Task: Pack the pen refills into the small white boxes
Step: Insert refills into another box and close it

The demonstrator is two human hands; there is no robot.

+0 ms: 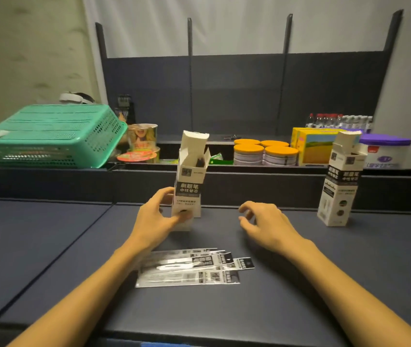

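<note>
Left hand [158, 219]: grasps open white box [190, 181], keep upright | Right hand [266, 225]: released, take refill packets [192, 267] just below.

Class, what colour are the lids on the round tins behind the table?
Orange: the four round tins' flat lids show best in the head view.

2 bare forearms, sleeveless to the frame edge, hands [158, 216] ungloved

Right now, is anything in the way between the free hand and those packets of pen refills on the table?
Nothing visible. The right hand hovers open above bare table, with the refill packets lying flat nearer the person. The left hand holds the open white box, off to the side.
</note>
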